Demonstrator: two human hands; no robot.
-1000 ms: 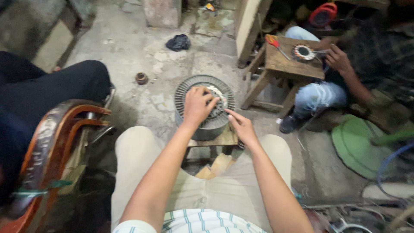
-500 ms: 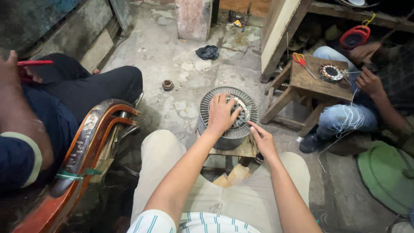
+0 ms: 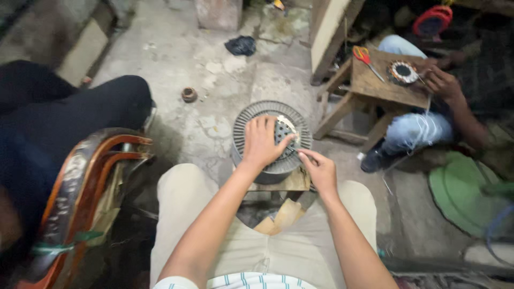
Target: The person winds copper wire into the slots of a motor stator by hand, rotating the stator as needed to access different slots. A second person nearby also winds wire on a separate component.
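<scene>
Pressing down from above, the left hand (image 3: pixel 262 142) lies flat on the round, ribbed grey motor stator (image 3: pixel 272 140), its fingers spread wide over the top face and the central opening. The right hand (image 3: pixel 319 170) sits just beside the stator's near right rim, its fingers pinched narrow as if on a thin wire or tool; I cannot tell what they hold. The stator stands upright on a small wooden bench (image 3: pixel 281 182) between the person's knees, and its rim overhangs the bench top on the left. By my judgement this is winding or seating work at the core, and the next move calls for a steady left hand while the right one works at the slots. Open concrete floor (image 3: pixel 214 80) lies beyond, with a small ring-shaped part (image 3: pixel 188 94) on it. A curved wooden chair frame (image 3: pixel 80 187) crowds the left. Farther right, another person's hand (image 3: pixel 441 83) works at a second bench (image 3: pixel 385 80) bearing red-handled scissors (image 3: pixel 364 55).
</scene>
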